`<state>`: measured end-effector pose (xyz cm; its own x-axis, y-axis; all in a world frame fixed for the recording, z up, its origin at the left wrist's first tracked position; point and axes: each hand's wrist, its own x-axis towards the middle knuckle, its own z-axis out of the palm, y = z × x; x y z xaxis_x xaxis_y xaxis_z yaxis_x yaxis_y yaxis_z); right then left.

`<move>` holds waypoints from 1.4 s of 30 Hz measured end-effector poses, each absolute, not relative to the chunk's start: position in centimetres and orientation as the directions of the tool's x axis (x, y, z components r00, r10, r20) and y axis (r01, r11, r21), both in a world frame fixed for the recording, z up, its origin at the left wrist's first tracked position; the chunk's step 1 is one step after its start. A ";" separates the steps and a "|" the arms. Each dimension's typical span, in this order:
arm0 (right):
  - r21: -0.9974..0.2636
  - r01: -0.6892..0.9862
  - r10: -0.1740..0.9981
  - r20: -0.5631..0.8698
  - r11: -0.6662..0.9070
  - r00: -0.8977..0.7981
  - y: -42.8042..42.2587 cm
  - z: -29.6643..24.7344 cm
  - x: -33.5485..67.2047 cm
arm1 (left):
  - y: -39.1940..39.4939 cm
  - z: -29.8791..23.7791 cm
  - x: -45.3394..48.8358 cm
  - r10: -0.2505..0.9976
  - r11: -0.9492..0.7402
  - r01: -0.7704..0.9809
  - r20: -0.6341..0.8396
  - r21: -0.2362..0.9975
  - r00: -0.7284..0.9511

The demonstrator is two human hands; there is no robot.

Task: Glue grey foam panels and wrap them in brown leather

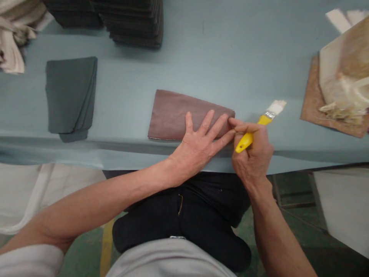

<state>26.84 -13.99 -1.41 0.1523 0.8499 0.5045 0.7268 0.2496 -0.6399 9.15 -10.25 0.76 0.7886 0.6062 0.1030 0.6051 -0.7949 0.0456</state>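
A brown folded piece of fabric (173, 113) lies on the pale blue table (201, 57) near its front edge. My left hand (198, 144) rests flat on the fabric's right half with its fingers spread. My right hand (252, 152) grips a brush with a yellow handle (248, 138) and pale bristles (277, 106), which point up and to the right. The thumb and forefinger of that hand also touch the fabric's right corner.
A dark grey folded cloth (70, 98) lies to the left. Stacks of dark fabric (132, 21) stand at the back, with pale cloths (14, 34) in the far left corner. At the right, a glue-crusted container (344, 73) sits on a brown board (313, 104).
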 end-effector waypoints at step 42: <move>-0.599 0.756 0.826 0.545 0.264 0.144 -13.4 -1.9 26.8 | -10.5 0.0 6.7 0.616 -0.787 0.612 0.136 0.079 0.776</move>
